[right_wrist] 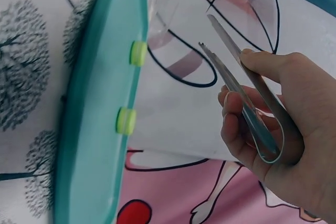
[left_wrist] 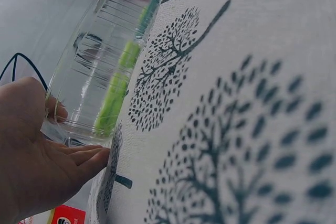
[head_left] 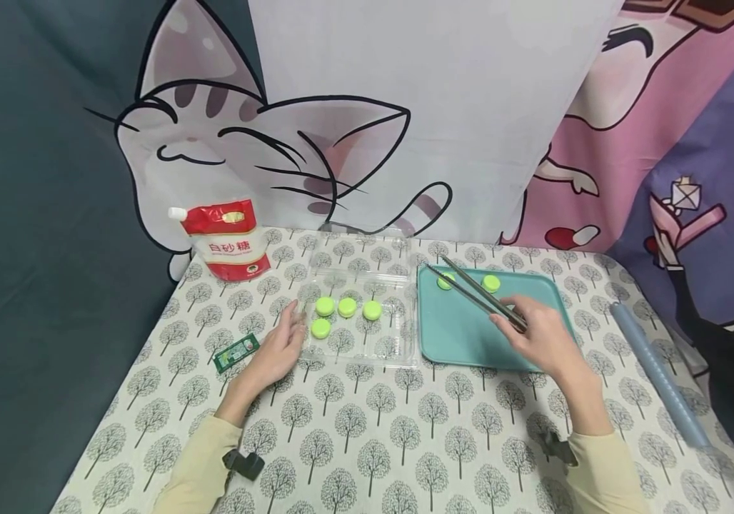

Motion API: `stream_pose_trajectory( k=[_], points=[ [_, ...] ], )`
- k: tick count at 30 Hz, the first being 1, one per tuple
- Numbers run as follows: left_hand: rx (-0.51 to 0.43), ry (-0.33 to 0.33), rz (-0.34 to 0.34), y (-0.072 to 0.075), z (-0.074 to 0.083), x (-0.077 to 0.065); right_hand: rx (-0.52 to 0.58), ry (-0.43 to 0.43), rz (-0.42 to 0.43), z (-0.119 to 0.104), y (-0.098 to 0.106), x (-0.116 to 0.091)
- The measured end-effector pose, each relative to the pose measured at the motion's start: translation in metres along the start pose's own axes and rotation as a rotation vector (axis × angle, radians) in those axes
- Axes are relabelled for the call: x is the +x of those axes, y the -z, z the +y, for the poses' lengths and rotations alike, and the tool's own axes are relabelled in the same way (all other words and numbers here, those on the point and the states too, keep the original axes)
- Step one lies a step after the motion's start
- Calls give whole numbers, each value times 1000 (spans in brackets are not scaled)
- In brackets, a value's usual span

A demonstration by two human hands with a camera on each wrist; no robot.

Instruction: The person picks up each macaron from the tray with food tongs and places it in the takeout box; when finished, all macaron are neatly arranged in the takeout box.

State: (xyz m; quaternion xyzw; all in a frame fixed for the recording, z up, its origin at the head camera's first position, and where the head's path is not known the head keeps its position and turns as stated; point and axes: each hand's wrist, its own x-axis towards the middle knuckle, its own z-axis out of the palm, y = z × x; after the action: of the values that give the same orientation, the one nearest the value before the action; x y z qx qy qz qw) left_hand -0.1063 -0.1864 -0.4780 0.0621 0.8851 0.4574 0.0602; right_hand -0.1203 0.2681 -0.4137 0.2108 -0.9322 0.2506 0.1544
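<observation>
Presently, right hand (head_left: 540, 335): it is grasping the metal tongs (right_wrist: 228, 77), fingers and thumb curling about them.
Tong tips: they are spreading apart from each other, hanging above the tray; in the head view they are overlapping the left green piece there, while the right wrist view is showing them clear of it.
Teal tray (head_left: 463, 335): it is lying just right of the clear box, and two round green pieces (head_left: 491, 283) are sitting near its far edge.
Left hand (head_left: 280, 346): it is resting against the box's left side, fingers relaxing nearly straight rather than clenching.
Clear box (head_left: 383, 346): it is standing open, its clear lid (head_left: 360, 253) lying behind; four more green pieces (head_left: 347, 308) are sitting inside, three in a row and one before the leftmost.
Left side: a red and white pouch (head_left: 228, 246) is standing at the back, and a small green packet (head_left: 236, 353) is lying near the left hand.
Right side: a blue-grey bar (head_left: 659, 375) is lying beyond the tray on the tree-print cloth (head_left: 373, 428).
</observation>
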Motion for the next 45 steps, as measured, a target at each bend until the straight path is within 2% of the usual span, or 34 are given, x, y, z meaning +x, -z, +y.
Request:
stream_pose_trajectory(
  k=[11, 21, 31, 40, 45],
  points=[
    [2, -5, 3, 1, -1, 0, -43, -63, -16, 16, -9, -5],
    [5, 1, 2, 1, 0, -1, -58, -145, -121, 27, -17, -9],
    [1, 8, 3, 1, -1, -1, -89, -128, -136, 30, -20, -10],
    [-1, -6, 3, 1, 0, -1, -42, -89, -76, 29, -15, -14],
    [-1, -9, 3, 1, 0, -1, -52, -81, -58, 23, -8, -13]
  ],
)
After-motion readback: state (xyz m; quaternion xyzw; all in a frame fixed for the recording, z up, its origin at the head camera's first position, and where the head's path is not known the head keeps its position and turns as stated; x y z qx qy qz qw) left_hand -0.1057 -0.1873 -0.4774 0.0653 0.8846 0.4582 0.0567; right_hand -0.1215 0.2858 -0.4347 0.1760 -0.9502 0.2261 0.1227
